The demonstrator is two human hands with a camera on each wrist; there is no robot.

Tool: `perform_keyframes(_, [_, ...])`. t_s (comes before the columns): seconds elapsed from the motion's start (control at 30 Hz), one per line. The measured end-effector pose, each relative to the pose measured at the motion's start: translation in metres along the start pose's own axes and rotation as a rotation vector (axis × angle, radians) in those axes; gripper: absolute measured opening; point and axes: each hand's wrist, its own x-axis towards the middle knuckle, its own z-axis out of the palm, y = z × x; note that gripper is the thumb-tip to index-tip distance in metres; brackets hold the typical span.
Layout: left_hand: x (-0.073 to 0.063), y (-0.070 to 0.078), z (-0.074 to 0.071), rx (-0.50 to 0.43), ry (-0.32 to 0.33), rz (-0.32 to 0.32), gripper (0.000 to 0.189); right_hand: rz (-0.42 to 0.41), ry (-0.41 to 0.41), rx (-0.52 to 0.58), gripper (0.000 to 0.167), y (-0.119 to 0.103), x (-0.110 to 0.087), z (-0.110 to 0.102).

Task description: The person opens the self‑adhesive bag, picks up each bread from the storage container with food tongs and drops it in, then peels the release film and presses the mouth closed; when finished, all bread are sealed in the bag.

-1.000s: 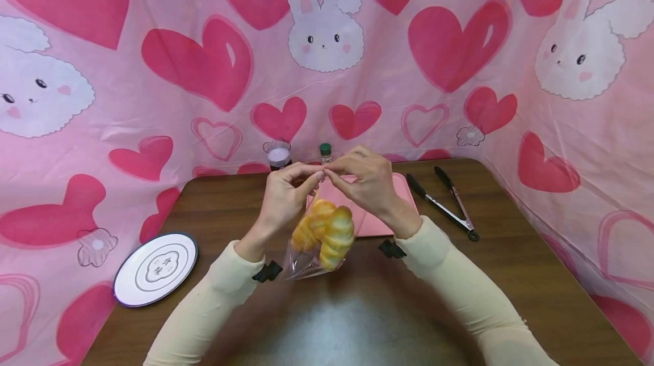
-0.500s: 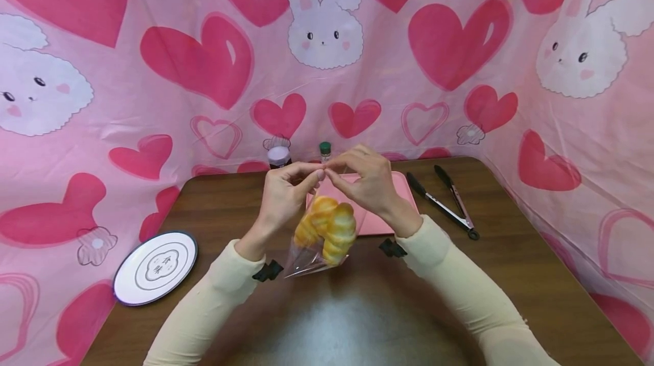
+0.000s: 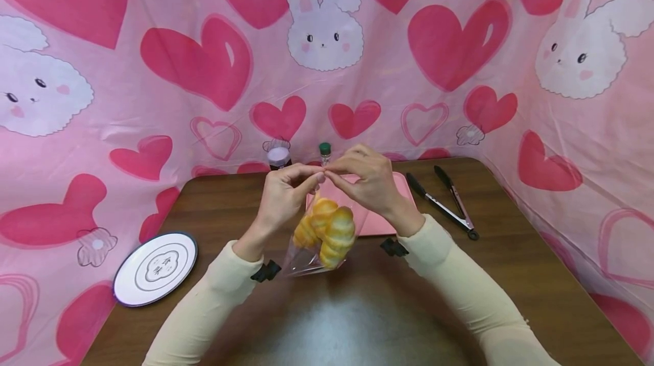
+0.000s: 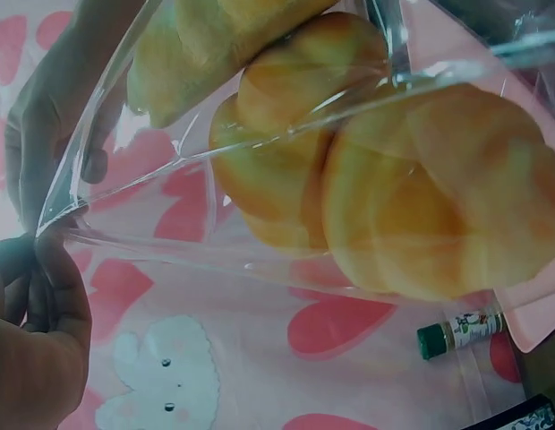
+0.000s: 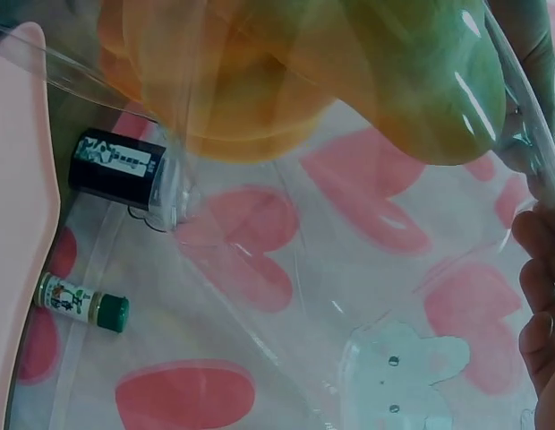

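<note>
A clear plastic bag [image 3: 302, 263] hangs over the table with a golden, segmented croissant [image 3: 338, 235] inside. At the top of the bag, my left hand [image 3: 284, 194] pinches the gathered plastic between thumb and fingers. My right hand [image 3: 369, 180] pinches the same spot from the other side, fingertips meeting those of the left. In the left wrist view, creases in the bag run from the fingertips across the croissant [image 4: 439, 197]. The right wrist view shows the croissant's greenish-tinted end [image 5: 421, 81] close to the camera behind shiny plastic.
A pink tray [image 3: 382, 226] lies behind the bag, partly hidden. Black-tipped metal tongs [image 3: 443, 207] rest to its right. A white blue-rimmed plate [image 3: 131, 282] is at the left edge. At the back stand a lidded dark jar [image 3: 279, 157] and a small green-capped bottle [image 3: 325, 151].
The bag with the croissant sways slightly and turns a little. Both hands keep the same pinch at nearly the same place.
</note>
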Motion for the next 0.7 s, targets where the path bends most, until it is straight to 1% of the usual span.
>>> perform_keyframes(0.2, [-0.0001,-0.001,-0.0007,0.016,-0.005,0.004,0.014,-0.013,-0.004,-0.043,0.016,0.0,0.0004,0.0014])
perform_keyframes(0.43, [-0.0002,-0.0012,-0.0007,0.046,-0.011,-0.01,0.014,0.016,-0.014,-0.079,0.01,-0.0003,0.0007,0.0021])
perform_keyframes(0.6, [-0.0006,-0.0023,-0.0002,0.03,-0.01,-0.029,0.016,0.045,0.002,-0.08,0.007,0.0004,0.0009,0.0032])
perform_keyframes(0.7, [-0.0003,-0.0034,-0.0001,0.019,-0.004,-0.03,0.016,0.044,0.006,-0.066,0.01,0.0008,0.0012,0.0031])
